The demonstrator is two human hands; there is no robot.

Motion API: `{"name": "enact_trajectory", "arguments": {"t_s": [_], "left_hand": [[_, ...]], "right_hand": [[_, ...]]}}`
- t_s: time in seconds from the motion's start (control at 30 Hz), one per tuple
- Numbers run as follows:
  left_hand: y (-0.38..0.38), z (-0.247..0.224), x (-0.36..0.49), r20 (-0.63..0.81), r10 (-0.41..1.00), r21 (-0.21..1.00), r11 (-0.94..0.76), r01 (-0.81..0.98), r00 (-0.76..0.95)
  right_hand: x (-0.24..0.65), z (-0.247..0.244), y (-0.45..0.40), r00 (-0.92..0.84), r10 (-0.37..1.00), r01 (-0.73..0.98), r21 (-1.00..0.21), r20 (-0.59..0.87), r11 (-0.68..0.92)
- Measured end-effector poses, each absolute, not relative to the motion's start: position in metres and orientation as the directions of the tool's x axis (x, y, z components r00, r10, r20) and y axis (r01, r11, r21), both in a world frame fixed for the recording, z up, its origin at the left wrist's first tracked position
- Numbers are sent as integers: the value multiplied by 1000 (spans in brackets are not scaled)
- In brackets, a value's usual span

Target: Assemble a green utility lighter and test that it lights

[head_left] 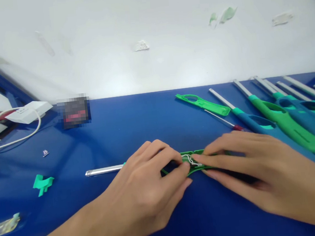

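An opened long-necked lighter lies across the blue table, its green half-shell facing up and its metal barrel pointing left. White wire loops inside the shell. My left hand is closed around the shell behind the barrel, fingertips at the wire. From the right, my right hand grips the shell, with a fingertip on the wire's right end and the thumb at the near edge. Both hands hide much of the handle. The other green shell half lies beyond them.
A red-handled screwdriver and several blue and green lighters lie at the right. To the left are a turquoise plastic piece, a clear fuel tank, a tiny part and a white box with a cable. A white wall stands behind.
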State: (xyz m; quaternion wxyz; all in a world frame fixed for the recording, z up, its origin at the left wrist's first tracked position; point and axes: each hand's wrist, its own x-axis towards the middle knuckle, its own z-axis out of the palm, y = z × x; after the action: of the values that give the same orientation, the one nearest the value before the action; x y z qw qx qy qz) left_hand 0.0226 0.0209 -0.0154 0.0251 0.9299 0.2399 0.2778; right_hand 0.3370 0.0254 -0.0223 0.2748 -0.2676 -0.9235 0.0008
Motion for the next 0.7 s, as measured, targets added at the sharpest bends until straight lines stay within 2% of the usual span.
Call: {"name": "enact_trajectory", "arguments": {"t_s": [0.13, 0.2, 0.37, 0.7], "left_hand": [[21, -18, 24, 533, 503, 229, -860, 457, 680], [22, -18, 24, 534, 522, 255, -849, 462, 665], [20, -17, 26, 484, 579, 308, -814, 492, 655], [22, -14, 32, 404, 721, 492, -690, 531, 563]], "right_hand": [[335, -25, 27, -684, 518, 523, -149, 514, 839], [333, -24, 27, -672, 545, 527, -194, 502, 828], [329, -23, 25, -611, 618, 534, -318, 494, 783], [330, -26, 23, -586, 663, 535, -392, 466, 749]]}}
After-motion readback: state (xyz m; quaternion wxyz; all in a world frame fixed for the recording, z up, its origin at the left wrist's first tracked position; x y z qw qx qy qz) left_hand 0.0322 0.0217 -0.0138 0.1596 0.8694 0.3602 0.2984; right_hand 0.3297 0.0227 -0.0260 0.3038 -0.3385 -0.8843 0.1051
